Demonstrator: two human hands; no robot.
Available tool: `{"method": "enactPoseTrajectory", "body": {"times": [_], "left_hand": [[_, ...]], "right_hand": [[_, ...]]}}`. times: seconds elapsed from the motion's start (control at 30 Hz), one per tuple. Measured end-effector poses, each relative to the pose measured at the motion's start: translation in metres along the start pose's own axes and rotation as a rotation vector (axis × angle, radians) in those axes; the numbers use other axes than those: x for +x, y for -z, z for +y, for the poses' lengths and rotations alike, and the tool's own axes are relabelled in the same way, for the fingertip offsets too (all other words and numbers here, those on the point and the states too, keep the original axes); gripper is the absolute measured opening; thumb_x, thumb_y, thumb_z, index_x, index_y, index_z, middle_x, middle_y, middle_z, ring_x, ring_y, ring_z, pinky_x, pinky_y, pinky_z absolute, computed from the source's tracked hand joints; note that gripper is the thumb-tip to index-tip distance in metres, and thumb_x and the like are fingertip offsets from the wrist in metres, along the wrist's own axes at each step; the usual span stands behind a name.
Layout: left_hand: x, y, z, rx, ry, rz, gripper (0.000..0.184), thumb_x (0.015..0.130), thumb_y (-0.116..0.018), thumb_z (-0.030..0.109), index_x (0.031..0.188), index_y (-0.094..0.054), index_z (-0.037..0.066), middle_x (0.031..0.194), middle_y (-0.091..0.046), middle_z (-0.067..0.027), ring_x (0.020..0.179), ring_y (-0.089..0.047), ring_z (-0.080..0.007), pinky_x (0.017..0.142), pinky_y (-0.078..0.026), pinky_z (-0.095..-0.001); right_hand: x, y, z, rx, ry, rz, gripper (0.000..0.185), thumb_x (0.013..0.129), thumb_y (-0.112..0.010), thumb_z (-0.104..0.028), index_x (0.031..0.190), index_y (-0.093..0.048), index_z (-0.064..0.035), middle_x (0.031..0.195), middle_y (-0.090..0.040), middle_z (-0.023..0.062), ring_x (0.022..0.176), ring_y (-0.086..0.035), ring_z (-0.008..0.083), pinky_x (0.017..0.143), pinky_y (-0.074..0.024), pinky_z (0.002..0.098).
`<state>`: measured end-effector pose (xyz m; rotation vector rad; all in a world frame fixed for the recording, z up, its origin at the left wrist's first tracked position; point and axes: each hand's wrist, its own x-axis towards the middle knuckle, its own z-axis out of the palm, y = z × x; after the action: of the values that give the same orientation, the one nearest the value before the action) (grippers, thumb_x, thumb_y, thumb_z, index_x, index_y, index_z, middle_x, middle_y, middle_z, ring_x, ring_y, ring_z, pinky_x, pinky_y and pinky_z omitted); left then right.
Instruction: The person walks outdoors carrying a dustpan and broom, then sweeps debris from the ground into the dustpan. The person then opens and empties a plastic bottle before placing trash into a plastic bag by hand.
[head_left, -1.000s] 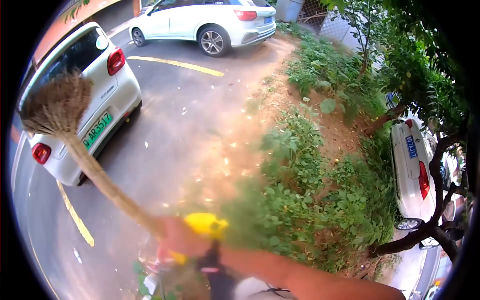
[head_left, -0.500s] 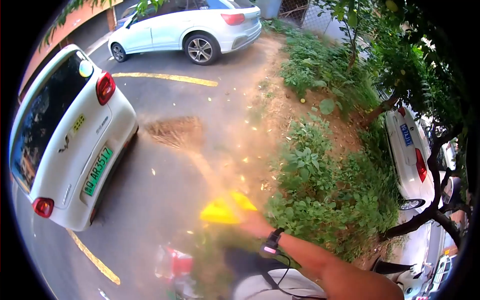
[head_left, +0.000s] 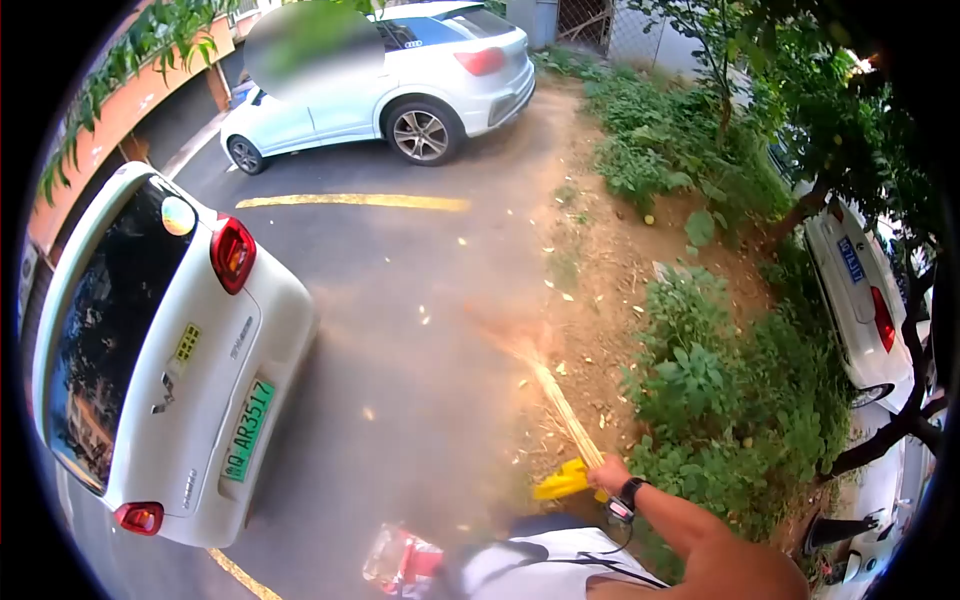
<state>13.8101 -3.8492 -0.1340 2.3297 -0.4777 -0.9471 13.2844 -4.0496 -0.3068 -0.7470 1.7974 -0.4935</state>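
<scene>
My right hand (head_left: 608, 474) is closed around the handle of a straw broom (head_left: 563, 405). The handle slopes up and left from my fist, and the broom's bristles are smeared by motion over the edge between asphalt and bare soil. Something bright yellow and limp, like a cloth or plastic bag (head_left: 562, 481), hangs at the same hand; how it is held is unclear. Low in the view, beside my light clothing, is a red and clear plastic-looking object (head_left: 403, 562), partly cut off. My left hand does not show.
A white car (head_left: 200, 350) is parked close on the left, and a pale blue-white SUV (head_left: 350, 100) stands across the far end. Green plants (head_left: 700, 380) grow on the soil bank to the right. Fallen leaves dot the asphalt (head_left: 400, 300). Another white car (head_left: 860, 290) stands beyond the trees.
The broom has swung from near the white car's rear to the right, toward the soil edge. My right hand and the yellow thing have moved right and lower.
</scene>
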Motion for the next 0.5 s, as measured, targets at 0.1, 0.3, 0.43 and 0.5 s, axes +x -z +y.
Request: {"method": "enactPoseTrajectory", "body": {"times": [0.1, 0.3, 0.43, 0.5], "left_hand": [[0.059, -0.002, 0.035, -0.050, 0.053, -0.027, 0.022, 0.084, -0.057, 0.010, 0.102, -0.061, -0.001, 0.073, -0.058, -0.0121, 0.060, -0.052, -0.0286, 0.056, -0.040, -0.0394], [0.187, -0.028, 0.079, -0.114, 0.147, -0.081, 0.016, 0.087, -0.059, 0.014, 0.094, -0.061, -0.001, 0.067, -0.054, -0.0098, 0.054, -0.048, -0.0256, 0.051, -0.037, -0.0379], [0.285, -0.048, 0.109, -0.138, 0.158, -0.117, 0.016, 0.088, -0.060, 0.016, 0.089, -0.061, 0.000, 0.063, -0.051, -0.0082, 0.050, -0.046, -0.0236, 0.047, -0.034, -0.0370], [0.333, -0.059, 0.128, -0.169, 0.139, -0.135, 0.017, 0.089, -0.061, 0.017, 0.086, -0.061, 0.000, 0.061, -0.050, -0.0074, 0.048, -0.044, -0.0226, 0.046, -0.033, -0.0365]], "right_hand": [[0.004, -0.002, -0.033, 0.080, -0.145, 0.052, 0.019, 0.066, -0.072, 0.003, 0.083, -0.064, 0.0023, 0.070, -0.062, 0.0087, 0.054, -0.060, 0.0208, 0.048, -0.0499, 0.0354], [0.045, -0.009, -0.059, 0.083, -0.220, 0.200, 0.018, 0.064, -0.073, 0.006, 0.078, -0.062, 0.0038, 0.064, -0.060, 0.0102, 0.052, -0.061, 0.0244, 0.046, -0.0534, 0.0398], [0.062, -0.031, -0.090, 0.214, -0.253, 0.285, 0.015, 0.062, -0.071, 0.008, 0.067, -0.058, 0.0024, 0.062, -0.060, 0.0119, 0.049, -0.061, 0.0246, 0.046, -0.0552, 0.0417], [0.078, -0.041, -0.103, 0.046, -0.287, 0.371, 0.014, 0.063, -0.070, 0.009, 0.067, -0.059, 0.0023, 0.061, -0.059, 0.0125, 0.049, -0.062, 0.0258, 0.047, -0.0565, 0.0439]]}}
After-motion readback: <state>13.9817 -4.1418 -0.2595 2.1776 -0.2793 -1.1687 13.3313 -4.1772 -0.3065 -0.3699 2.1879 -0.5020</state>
